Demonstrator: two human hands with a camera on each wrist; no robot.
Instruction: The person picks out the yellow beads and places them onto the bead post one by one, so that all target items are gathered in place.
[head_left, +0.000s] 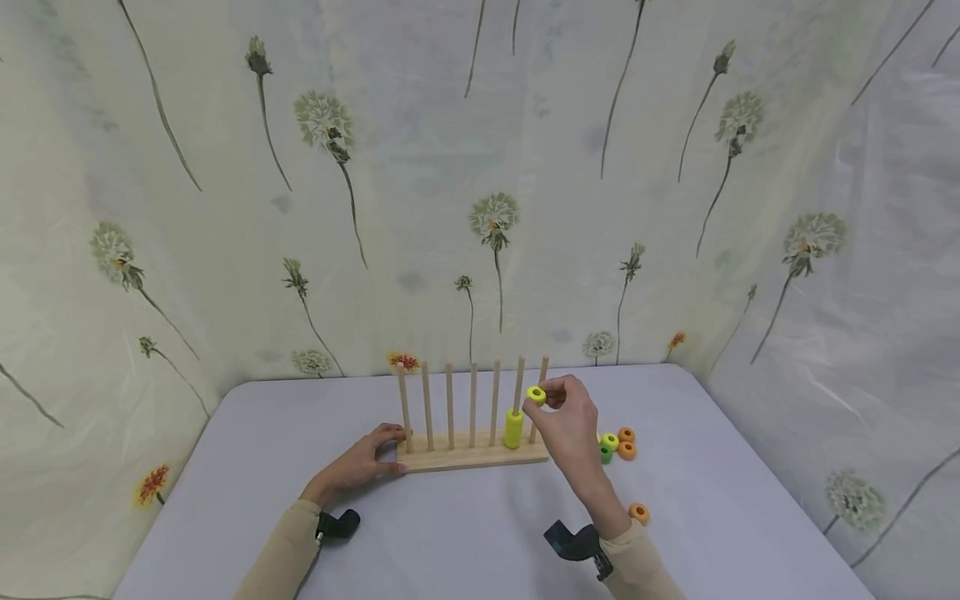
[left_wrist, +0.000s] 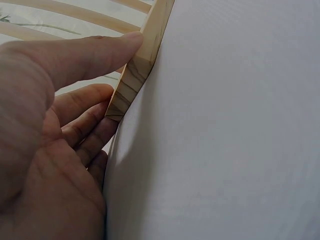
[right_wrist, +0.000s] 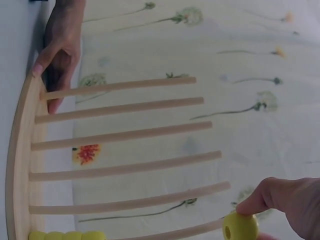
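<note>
A wooden peg rack (head_left: 480, 454) with a row of upright pegs stands on the table. My left hand (head_left: 365, 458) grips the left end of its base (left_wrist: 137, 75), thumb at the front edge and fingers round the back. My right hand (head_left: 572, 421) pinches a yellow bead (head_left: 536, 395) between thumb and fingers. In the right wrist view this bead (right_wrist: 240, 226) is right at the tip of the second peg from the right. Lower on that peg sits a stack of yellow beads (head_left: 513, 429). The rightmost peg is partly hidden by my right hand.
Right of the rack lie loose orange beads (head_left: 627, 451), a yellow-green bead (head_left: 610, 442) and a green bead (head_left: 605, 455), partly behind my right hand. Another orange bead (head_left: 639, 512) lies nearer, beside my right wrist. A flower-patterned curtain (head_left: 420, 208) hangs behind the table (head_left: 450, 533).
</note>
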